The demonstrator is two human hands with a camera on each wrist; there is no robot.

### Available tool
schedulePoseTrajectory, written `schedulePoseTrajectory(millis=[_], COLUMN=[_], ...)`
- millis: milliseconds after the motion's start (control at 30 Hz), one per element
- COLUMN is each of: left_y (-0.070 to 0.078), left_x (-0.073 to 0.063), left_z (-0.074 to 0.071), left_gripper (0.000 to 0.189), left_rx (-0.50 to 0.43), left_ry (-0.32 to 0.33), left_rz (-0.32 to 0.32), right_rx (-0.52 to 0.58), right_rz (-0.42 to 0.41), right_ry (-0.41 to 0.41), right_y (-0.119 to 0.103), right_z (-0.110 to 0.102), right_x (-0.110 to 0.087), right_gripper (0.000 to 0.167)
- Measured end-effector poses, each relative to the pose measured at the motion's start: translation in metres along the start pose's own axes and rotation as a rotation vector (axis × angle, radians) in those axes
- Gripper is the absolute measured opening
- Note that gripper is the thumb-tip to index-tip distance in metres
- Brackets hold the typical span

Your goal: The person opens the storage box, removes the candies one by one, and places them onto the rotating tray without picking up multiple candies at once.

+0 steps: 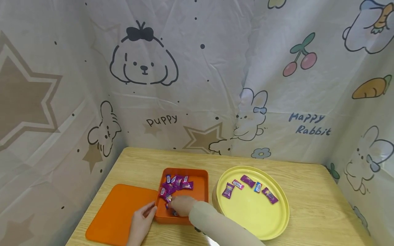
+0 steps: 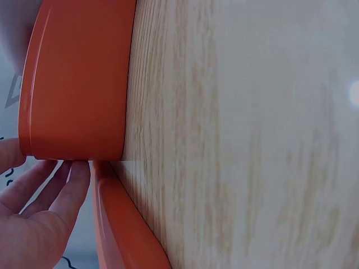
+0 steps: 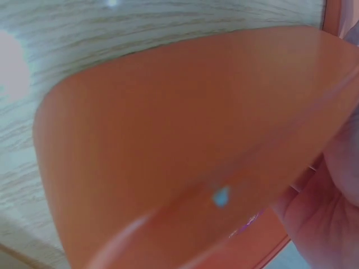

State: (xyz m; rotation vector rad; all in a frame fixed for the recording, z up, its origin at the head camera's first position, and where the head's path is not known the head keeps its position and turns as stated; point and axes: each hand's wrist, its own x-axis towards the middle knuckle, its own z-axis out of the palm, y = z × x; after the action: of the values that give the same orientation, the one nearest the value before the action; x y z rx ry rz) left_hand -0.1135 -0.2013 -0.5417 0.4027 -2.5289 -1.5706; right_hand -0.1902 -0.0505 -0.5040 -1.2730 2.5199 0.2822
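My left hand (image 1: 142, 220) is at the left side of an orange box (image 1: 200, 193). In the left wrist view, its fingertips (image 2: 79, 168) touch the outer wall, with the thumb by the rim. Down inside the box is my right hand (image 1: 183, 205), over the near-left corner among small wrapped candies (image 1: 178, 182), mostly purple with some blue and pink. The right wrist view has the box wall across most of it, so the right fingertips are hidden; I cannot tell whether they pinch a candy.
Left of the box an orange lid (image 1: 121, 212) lies flat on the wooden table (image 1: 311, 191). To the right stands a round yellow tray (image 1: 255, 217) with several wrapped candies in a curved row along its far part. A printed curtain (image 1: 197, 85) hangs behind.
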Motion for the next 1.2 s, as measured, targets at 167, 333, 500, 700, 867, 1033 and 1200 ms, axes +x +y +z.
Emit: schedulePoseTrajectory(millis=[167, 333, 500, 700, 867, 1033, 1200], left_y=[0.0, 0.001, 0.001, 0.001, 0.001, 0.002, 0.002], left_x=[0.001, 0.0, 0.0, 0.0, 0.0, -0.001, -0.002], left_z=[0.0, 0.0, 0.0, 0.0, 0.0, 0.0, 0.0], left_gripper=[0.033, 0.033, 0.033, 0.034, 0.033, 0.034, 0.034], left_rx=[-0.008, -0.008, 0.002, 0.003, 0.003, -0.014, -0.027], left_ry=[-0.005, -0.009, -0.006, -0.004, 0.005, 0.011, 0.011], left_rz=[-0.005, -0.009, -0.014, -0.016, -0.007, 0.002, 0.0], right_rx=[-0.005, -0.013, 0.017, 0.076, 0.065, 0.105, 0.173], right_rz=[0.004, 0.011, 0.03, 0.058, 0.061, 0.021, -0.005], right_ry=[-0.01, -0.018, -0.033, -0.061, -0.037, 0.012, 0.104], right_y=[0.0, -0.001, 0.0, 0.002, 0.003, 0.007, 0.018], right_z=[0.001, 0.001, 0.003, 0.007, 0.005, 0.003, -0.003], right_x=[0.002, 0.002, 0.003, 0.006, 0.002, -0.003, -0.008], right_gripper=[0.02, 0.016, 0.012, 0.011, 0.011, 0.008, 0.013])
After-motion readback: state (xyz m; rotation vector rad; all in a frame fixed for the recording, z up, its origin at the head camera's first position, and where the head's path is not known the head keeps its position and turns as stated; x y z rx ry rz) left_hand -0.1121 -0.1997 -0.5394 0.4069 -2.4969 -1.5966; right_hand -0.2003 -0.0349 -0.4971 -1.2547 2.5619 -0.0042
